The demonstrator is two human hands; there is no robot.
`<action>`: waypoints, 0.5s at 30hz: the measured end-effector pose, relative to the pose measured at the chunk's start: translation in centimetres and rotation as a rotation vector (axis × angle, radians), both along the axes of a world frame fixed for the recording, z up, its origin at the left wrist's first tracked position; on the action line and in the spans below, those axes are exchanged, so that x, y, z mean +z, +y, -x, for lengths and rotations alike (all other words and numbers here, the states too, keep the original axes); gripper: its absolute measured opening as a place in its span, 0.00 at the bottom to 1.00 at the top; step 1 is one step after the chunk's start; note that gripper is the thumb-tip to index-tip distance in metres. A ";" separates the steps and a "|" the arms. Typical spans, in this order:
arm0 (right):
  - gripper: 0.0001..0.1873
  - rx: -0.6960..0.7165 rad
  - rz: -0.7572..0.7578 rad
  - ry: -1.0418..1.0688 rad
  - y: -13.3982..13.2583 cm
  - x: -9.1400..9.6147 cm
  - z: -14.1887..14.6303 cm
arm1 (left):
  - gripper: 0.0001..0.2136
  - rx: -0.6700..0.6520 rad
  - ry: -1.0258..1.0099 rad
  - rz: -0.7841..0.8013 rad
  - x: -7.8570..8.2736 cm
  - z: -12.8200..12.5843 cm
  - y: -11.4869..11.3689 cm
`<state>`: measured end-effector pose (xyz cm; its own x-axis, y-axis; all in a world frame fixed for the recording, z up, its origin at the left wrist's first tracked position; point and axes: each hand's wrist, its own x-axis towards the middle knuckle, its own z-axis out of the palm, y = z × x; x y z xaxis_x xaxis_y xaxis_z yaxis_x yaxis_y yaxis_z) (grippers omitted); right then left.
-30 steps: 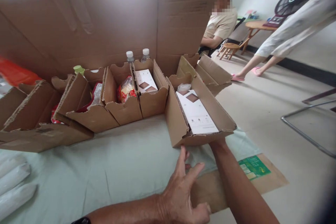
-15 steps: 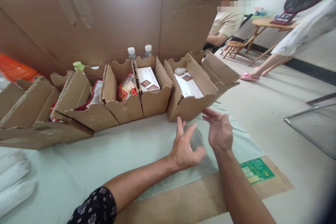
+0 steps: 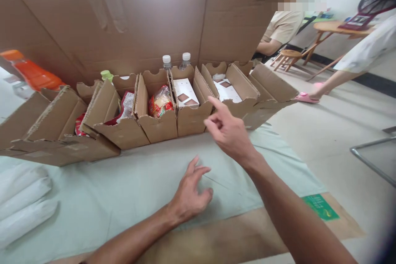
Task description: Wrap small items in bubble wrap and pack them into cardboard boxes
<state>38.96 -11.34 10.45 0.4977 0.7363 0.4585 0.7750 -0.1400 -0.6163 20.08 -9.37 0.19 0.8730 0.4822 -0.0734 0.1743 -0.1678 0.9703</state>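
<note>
Head camera: the right hand (image 3: 230, 132) hovers empty, forefinger stretched out and the other fingers curled, just in front of a cardboard box (image 3: 247, 107) holding a white packet (image 3: 228, 90), far right in the row. The left hand (image 3: 190, 192) rests on the green cloth (image 3: 123, 189), fingers loosely spread, holding nothing.

Right hand (image 3: 230, 132) near cardboard boxes (image 3: 192, 117).

Just beyond the right hand (image 3: 230, 132) lie two flat white cartons with brown squares (image 3: 185, 93) (image 3: 227, 90). Behind them stand two clear plastic bottles with white caps (image 3: 166, 61) (image 3: 186, 58). Left of that hand sits one red-and-yellow snack bag (image 3: 160, 103). Far left of the left hand (image 3: 190, 192) lie three white wrapped rolls (image 3: 24, 202).
</note>
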 end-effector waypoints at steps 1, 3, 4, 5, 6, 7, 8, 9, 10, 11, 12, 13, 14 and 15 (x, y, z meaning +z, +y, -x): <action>0.28 -0.003 0.108 -0.074 1.5 0.8 -0.1 | 0.24 0.024 0.007 0.000 0.1 1.6 -0.1; 0.20 -0.057 0.280 -0.197 3.9 1.6 -0.2 | 0.21 0.065 0.025 -0.011 0.3 4.6 -0.1; 0.14 -0.096 0.325 -0.239 4.6 1.7 -0.2 | 0.20 0.086 0.038 -0.017 0.4 6.0 0.1; 0.09 -0.134 0.340 -0.267 4.9 1.8 0.0 | 0.19 0.110 0.050 -0.022 0.4 7.2 0.3; 0.08 -0.160 0.330 -0.282 4.7 1.8 0.3 | 0.18 0.132 0.062 -0.025 0.5 8.3 0.5; 0.08 -0.169 0.302 -0.288 4.0 1.8 0.9 | 0.17 0.153 0.073 -0.027 0.6 9.4 0.8; 0.08 -0.163 0.263 -0.290 2.9 1.8 1.5 | 0.16 0.175 0.085 -0.028 0.6 10.3 1.1; 0.08 -0.146 0.216 -0.286 1.3 1.8 2.2 | 0.16 0.193 0.094 -0.030 0.6 11.0 1.4; 0.08 -0.119 0.168 -0.276 -0.7 1.7 2.9 | 0.16 0.208 0.097 -0.033 0.6 11.6 1.6; 0.08 -0.089 0.118 -0.262 -3.1 1.6 3.6 | 0.16 0.221 0.092 -0.037 0.5 12.1 1.8; 0.08 -0.058 0.078 -0.237 -5.7 1.4 4.2 | 0.16 0.235 0.076 -0.041 0.4 12.4 2.0; 0.07 -0.037 0.040 -0.201 -8.4 1.1 4.7 | 0.17 0.249 0.049 -0.045 0.4 12.5 2.1; 0.07 -0.038 -0.006 -0.165 -11.3 0.6 5.0 | 0.18 0.257 0.019 -0.046 0.3 12.5 2.1; 0.09 -0.054 -0.048 -0.106 -14.1 -0.1 5.1 | 0.20 0.257 -0.009 -0.045 0.4 12.3 2.2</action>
<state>33.87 -25.40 10.36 0.4830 0.6855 0.5448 0.8281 -0.1556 -0.5385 7.78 -7.17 0.56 0.7216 0.6912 -0.0400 0.2087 -0.1622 0.9644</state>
